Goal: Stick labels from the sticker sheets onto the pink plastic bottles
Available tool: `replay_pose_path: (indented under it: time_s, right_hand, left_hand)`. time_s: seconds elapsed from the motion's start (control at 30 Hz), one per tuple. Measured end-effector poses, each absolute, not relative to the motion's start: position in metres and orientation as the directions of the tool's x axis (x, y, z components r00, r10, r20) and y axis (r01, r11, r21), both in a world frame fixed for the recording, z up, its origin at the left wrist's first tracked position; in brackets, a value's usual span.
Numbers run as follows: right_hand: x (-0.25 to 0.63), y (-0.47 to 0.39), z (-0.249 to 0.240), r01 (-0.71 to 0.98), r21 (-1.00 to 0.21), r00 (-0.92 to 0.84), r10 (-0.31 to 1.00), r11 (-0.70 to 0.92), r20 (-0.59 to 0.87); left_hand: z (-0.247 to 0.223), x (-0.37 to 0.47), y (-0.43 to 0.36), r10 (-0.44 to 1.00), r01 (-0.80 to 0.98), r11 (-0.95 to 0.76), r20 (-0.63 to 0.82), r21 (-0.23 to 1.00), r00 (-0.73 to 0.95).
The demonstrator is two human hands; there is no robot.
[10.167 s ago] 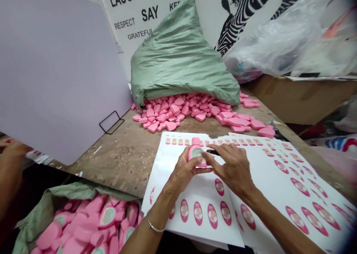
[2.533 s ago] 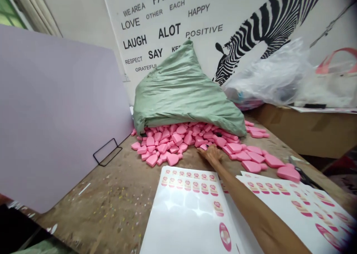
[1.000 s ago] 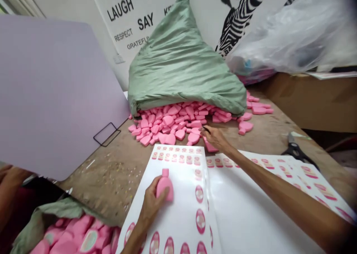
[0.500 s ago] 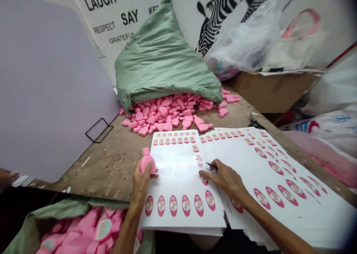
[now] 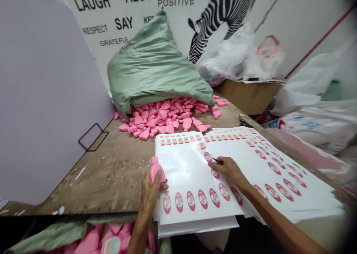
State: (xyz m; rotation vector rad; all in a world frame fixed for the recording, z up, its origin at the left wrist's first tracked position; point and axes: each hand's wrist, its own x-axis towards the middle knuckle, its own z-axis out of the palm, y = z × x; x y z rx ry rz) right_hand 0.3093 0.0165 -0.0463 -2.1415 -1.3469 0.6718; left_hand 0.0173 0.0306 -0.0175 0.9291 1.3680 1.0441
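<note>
Nearest the viewer, below the desk's front edge, an open green sack (image 5: 55, 235) holds pink bottles, at least 1 already labelled. At the front edge the left hand (image 5: 150, 189) is wrapped around 1 pink bottle (image 5: 156, 170), cap pointing away, its visible face bare. Just beside it the right hand (image 5: 228, 168) pinches a thin dark tool (image 5: 216, 160), tip at an oval label (image 5: 208, 156) on the sticker sheet (image 5: 184, 172); this sheet is mostly stripped, with 1 row of 5 ovals left near its front edge. Further sheets (image 5: 279, 164) lie fuller toward the right edge. At the back, unlabelled bottles (image 5: 164, 116) spill from a green bag (image 5: 153, 68): judged, much labelling remains.
</note>
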Motion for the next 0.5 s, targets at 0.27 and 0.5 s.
replay_pose_path:
  time_s: [0.27,0.5]
  right_hand:
    - [0.37,0.009,-0.024,0.639,-0.711,0.383,0.923,-0.294,-0.038]
    - [0.498,-0.008,-0.018,0.764,-0.523,0.418,0.907,-0.378,-0.046]
  left_hand:
    - [-0.016,0.005,0.019,0.943,0.048,0.293,-0.281,0.955,-0.177]
    - [0.0,0.022,-0.002,0.943,0.01,0.241,-0.232,0.971,-0.237]
